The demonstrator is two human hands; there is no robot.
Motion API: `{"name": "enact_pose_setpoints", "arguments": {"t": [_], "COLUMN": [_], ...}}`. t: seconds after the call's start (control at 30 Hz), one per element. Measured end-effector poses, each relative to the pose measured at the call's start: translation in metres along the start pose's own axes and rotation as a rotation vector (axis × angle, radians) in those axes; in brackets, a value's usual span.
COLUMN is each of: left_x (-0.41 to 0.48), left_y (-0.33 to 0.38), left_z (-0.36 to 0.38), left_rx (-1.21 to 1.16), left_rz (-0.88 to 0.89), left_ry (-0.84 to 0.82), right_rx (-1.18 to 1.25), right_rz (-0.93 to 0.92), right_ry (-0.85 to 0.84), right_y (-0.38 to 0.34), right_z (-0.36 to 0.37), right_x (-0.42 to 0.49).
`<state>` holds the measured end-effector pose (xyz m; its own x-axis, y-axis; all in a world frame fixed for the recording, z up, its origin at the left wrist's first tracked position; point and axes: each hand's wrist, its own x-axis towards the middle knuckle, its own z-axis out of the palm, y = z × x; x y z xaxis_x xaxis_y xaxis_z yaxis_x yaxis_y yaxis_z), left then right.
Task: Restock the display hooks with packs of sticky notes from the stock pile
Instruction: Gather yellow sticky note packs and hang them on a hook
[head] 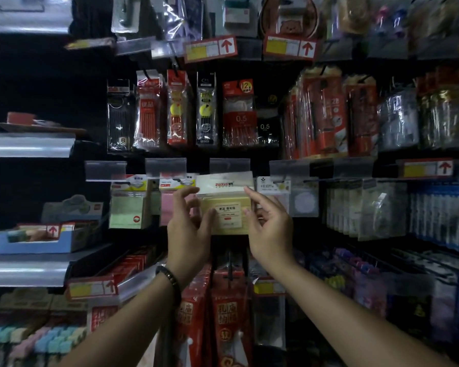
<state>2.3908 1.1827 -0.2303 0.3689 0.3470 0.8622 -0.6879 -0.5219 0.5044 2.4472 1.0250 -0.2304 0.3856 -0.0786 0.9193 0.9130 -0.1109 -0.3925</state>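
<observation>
fingers [190, 193] of left hand [188, 226] and right hand [270, 226] pinch the yellow pack [227, 207] by its edges, up in the display row beside the pink pack [167, 205]. light hold: if its hole misses the hidden hook, it could slip and drop.

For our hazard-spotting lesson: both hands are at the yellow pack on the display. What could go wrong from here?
1. The left hand and right hand hold the yellow pack only by its edges. I cannot see whether it hangs securely, so it might drop if released.
2. The pink pack hangs right beside the left hand and could get knocked.
3. The scene is dim, which may make aligning the yellow pack harder.
</observation>
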Motion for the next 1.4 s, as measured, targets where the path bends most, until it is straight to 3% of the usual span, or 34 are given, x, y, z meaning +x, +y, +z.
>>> {"name": "enact_pose_setpoints", "arguments": {"t": [0.2,0.37,0.6,0.7,0.93,1.17,1.4], "left_x": [0.015,0.025,0.041,0.039,0.025,-0.029,-0.144], "left_y": [0.002,-0.004,-0.013,-0.012,-0.008,0.023,0.019], "left_z": [0.009,0.009,0.010,0.011,-0.002,-0.043,-0.078], "left_rx": [0.156,0.324,0.670,0.830,0.835,0.783,0.556], "left_rz": [0.111,0.127,0.026,-0.034,0.007,0.114,0.209], "left_ry": [-0.093,-0.153,-0.435,-0.475,-0.484,-0.365,-0.411], "right_rx": [-0.103,-0.202,-0.491,-0.643,-0.889,-0.685,-0.446], "right_rz": [-0.007,0.002,0.151,0.227,0.222,0.018,-0.111], "right_ry": [0.002,-0.112,-0.314,-0.398,-0.442,-0.304,-0.232], "right_y": [0.010,0.016,0.006,-0.003,-0.019,-0.024,-0.019], "right_z": [0.002,0.004,0.009,0.015,0.015,-0.028,-0.084], "right_x": [0.014,0.023,0.038,0.048,0.057,0.008,-0.123]}}
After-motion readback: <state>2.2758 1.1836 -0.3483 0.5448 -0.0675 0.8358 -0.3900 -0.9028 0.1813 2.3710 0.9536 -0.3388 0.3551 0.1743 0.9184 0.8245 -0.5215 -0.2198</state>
